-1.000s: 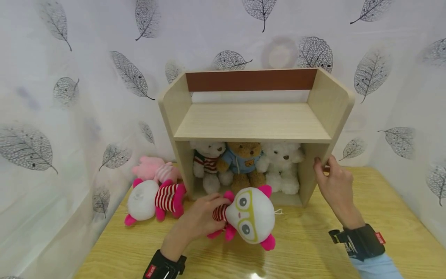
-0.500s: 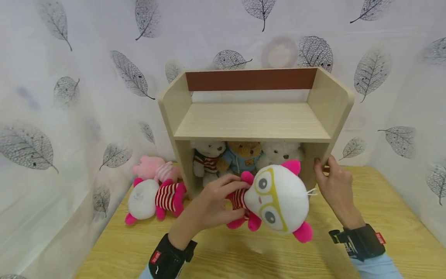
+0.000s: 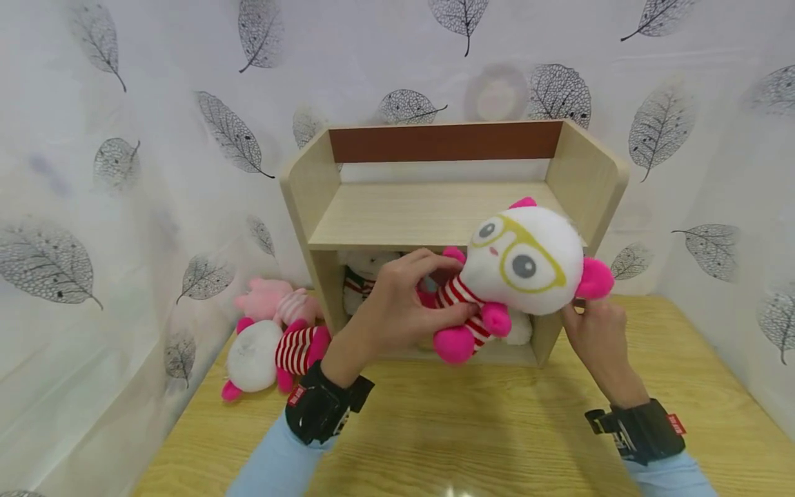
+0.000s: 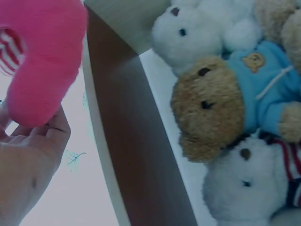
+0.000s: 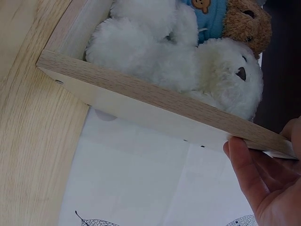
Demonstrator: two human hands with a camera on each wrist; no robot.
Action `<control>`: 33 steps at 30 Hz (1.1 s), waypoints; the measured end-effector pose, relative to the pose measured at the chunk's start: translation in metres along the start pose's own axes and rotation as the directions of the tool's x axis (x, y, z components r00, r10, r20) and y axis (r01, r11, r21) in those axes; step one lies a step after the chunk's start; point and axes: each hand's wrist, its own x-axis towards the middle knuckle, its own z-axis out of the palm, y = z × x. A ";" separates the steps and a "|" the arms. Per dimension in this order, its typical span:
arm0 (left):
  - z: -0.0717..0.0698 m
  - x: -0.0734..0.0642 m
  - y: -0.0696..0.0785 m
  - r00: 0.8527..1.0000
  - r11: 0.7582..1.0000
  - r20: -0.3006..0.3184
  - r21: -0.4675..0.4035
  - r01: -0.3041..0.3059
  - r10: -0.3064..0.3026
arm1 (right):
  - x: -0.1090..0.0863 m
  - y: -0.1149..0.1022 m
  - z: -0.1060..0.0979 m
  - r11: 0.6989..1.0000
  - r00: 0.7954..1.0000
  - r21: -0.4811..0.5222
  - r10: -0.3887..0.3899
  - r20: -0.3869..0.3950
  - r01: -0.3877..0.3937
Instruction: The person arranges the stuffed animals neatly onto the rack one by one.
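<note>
Head view: the left hand [image 3: 397, 304] grips the plush panda [image 3: 497, 279] by its striped body [image 3: 456, 293] between thumb and fingers [image 3: 428, 262], its head [image 3: 546, 238] beyond them, before the shelf unit [image 3: 422, 214]. Left wrist view: a pink limb [image 4: 51, 66] partly hides the fingers. Right wrist view: the right hand [image 5: 275, 183] pinches the side panel [image 5: 141, 110].

No word, brand or number can be read. In front of the shelf [image 3: 428, 215], the left wristband [image 3: 318, 413], near its lower left corner, bears a red tag [image 3: 296, 395], and the right wristband [image 3: 651, 432], off its lower right corner, a second red tag [image 3: 677, 424], both with pale marks too small to make out. Inside the shelf, a bear-face emblem [image 4: 254, 61] stands on a blue hoodie [image 4: 270, 94].
</note>
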 end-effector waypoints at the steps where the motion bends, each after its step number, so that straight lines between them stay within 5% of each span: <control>1: -0.001 0.005 0.000 1.000 1.000 -0.009 0.000 0.010 -0.010 | 0.001 -0.001 0.000 1.000 1.000 0.005 0.011 0.002 -0.011; 5: -0.007 0.026 0.003 0.995 0.996 -0.032 -0.011 0.094 -0.094 | 0.002 -0.003 0.000 0.999 0.999 0.034 0.032 0.011 -0.032; 8: -0.011 0.042 0.005 0.978 0.978 -0.029 -0.032 0.204 -0.205 | 0.002 -0.003 0.000 0.999 1.000 0.036 0.029 0.010 -0.029; 12: -0.015 0.060 0.006 0.934 0.932 -0.010 -0.073 0.356 -0.357 | 0.001 -0.002 0.000 0.999 1.000 0.030 0.031 0.006 -0.031; 15: -0.017 0.074 0.007 0.886 0.882 -0.018 -0.103 0.459 -0.463 | 0.001 -0.002 0.001 0.999 0.999 0.024 0.033 0.012 -0.033; 18: -0.018 0.088 0.006 0.846 0.844 -0.044 -0.122 0.523 -0.531 | 0.001 -0.002 0.001 0.999 0.999 0.020 0.036 0.020 -0.037; 20: -0.018 0.095 0.005 0.833 0.832 -0.057 -0.126 0.541 -0.550 | 0.001 -0.002 0.001 0.999 0.999 0.020 0.043 0.022 -0.043; 28: -0.008 0.111 -0.005 0.873 0.880 -0.109 -0.074 0.470 -0.475 | 0.002 -0.001 0.001 0.998 0.998 0.016 0.053 0.031 -0.054; 33: 0.005 0.122 -0.016 0.900 0.911 -0.192 0.056 0.409 -0.392 | 0.001 -0.002 0.000 0.998 0.998 0.016 0.056 0.025 -0.056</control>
